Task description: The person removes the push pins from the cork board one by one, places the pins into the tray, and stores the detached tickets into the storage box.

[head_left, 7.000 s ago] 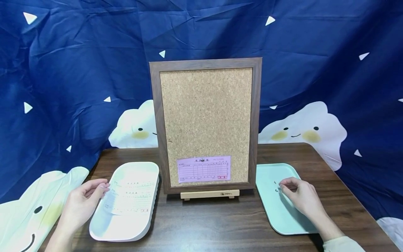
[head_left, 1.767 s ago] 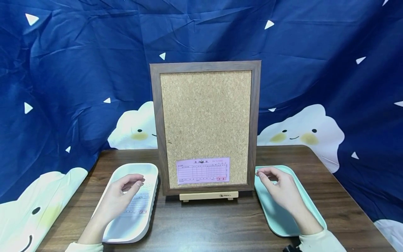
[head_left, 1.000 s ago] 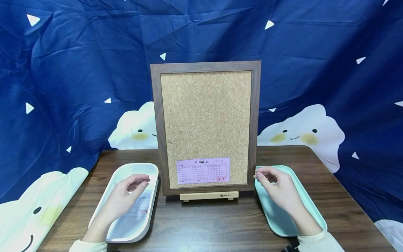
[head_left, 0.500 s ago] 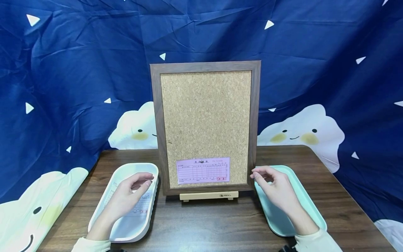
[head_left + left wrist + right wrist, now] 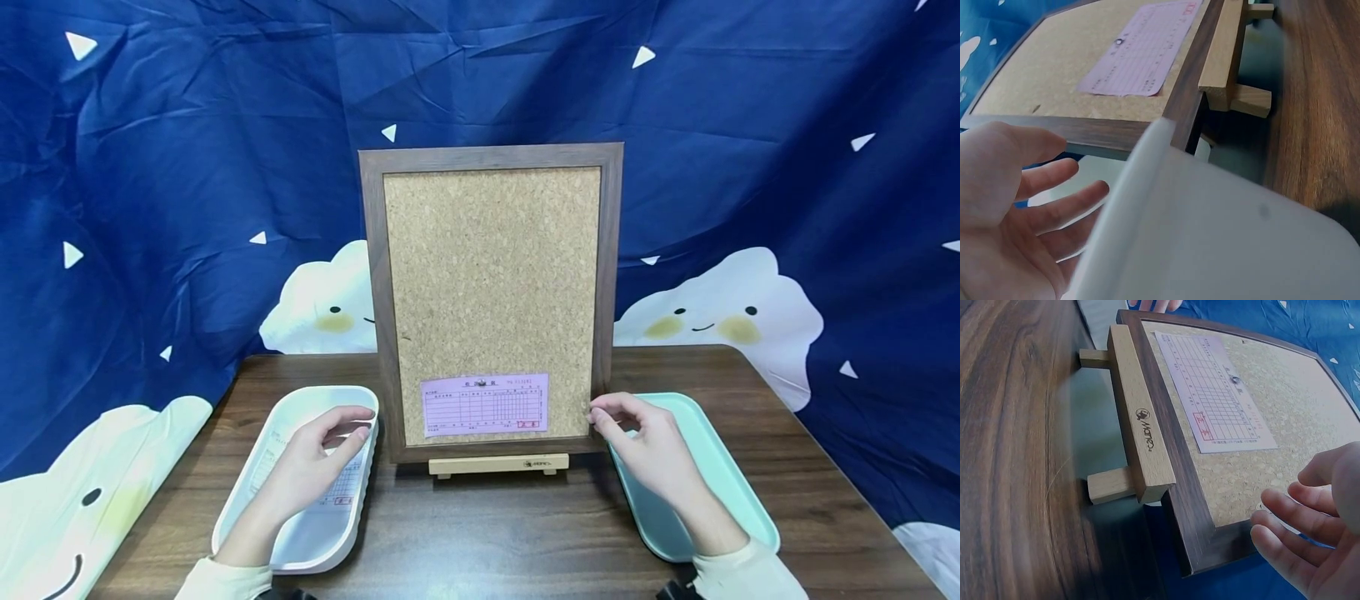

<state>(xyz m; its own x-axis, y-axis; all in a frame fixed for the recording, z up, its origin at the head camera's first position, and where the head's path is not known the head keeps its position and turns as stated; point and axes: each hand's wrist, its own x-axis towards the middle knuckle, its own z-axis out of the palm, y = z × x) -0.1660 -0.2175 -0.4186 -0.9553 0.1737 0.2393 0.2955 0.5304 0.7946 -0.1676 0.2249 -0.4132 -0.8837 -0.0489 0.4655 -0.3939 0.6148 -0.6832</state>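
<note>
Arrangement at a table, from largest part to smallest. The blue curtain (image 5: 480,75) with printed clouds hangs behind as a backdrop. The brown table (image 5: 465,533) carries the whole setup. At its middle the brown-framed cork board (image 5: 491,267) stands upright facing the person, presumably so that its surface is equally reachable from both sides. The white tray (image 5: 311,537) and the green tray (image 5: 723,479) flank it, one to each hand, a layout that seems meant to limit reaching across. The left hand (image 5: 315,458) hangs above the white tray, its fingers relaxed and nothing visible in them, the tips near the board's left side. The right hand (image 5: 652,450) has its fingers bent at the board's right side; whether they touch it or pinch something small cannot be told. A pale wooden stand (image 5: 498,465) supports the board's lower edge. Printed slips (image 5: 343,487) lie in the white tray, partly hidden by the left hand. The purple slip (image 5: 483,417) lies flat low on the cork, evidently held by one pin (image 5: 1235,380) near its top edge.
</note>
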